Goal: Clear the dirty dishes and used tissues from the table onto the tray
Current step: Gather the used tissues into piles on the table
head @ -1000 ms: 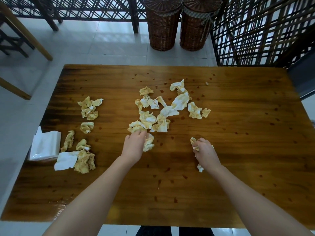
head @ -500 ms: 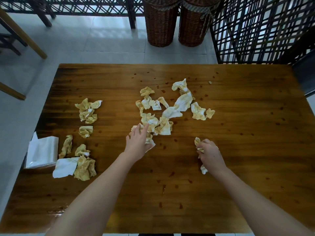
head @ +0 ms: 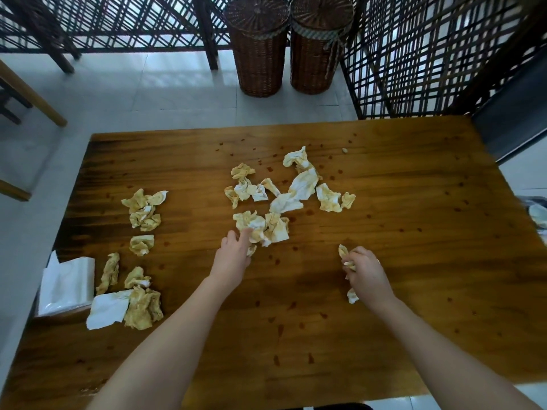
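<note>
The right hand (head: pixel 365 273), centre right of the frame, is clenched round a wad of yellow-stained crumpled paper tissue (head: pixel 344 253). The left hand (head: pixel 232 257), at centre, curls its fingers into the near edge of a heap of stained crumpled tissues (head: pixel 275 202), seemingly pinching one. More soiled tissues (head: pixel 142 211) lie at left on the brown wooden table (head: pixel 414 232).
</note>
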Demonstrator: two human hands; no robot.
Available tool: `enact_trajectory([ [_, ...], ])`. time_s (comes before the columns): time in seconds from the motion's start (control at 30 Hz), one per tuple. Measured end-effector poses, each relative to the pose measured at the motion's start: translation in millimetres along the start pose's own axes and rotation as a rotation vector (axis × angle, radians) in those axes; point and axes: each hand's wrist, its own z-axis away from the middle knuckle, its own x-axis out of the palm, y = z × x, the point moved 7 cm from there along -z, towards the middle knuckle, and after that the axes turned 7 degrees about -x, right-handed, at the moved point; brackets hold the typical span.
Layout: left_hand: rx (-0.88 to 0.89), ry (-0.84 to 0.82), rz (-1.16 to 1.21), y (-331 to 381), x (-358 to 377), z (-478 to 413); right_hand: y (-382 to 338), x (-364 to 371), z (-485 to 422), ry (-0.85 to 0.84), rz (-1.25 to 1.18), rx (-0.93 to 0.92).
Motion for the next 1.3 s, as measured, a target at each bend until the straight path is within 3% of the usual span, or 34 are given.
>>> enact_trajectory([
  [0.2,0.076,0.077,0.020,41,-21,12,14,-29,13,0.056,-0.021,-0.014],
  [0.47,0.239,0.064,-0.060,148,-2,35,63,-85,53,0.160,-0.065,0.010],
  [1.3,0.543,0.004,-0.096,474,113,156,324,-240,195,0.378,-0.063,0.083],
])
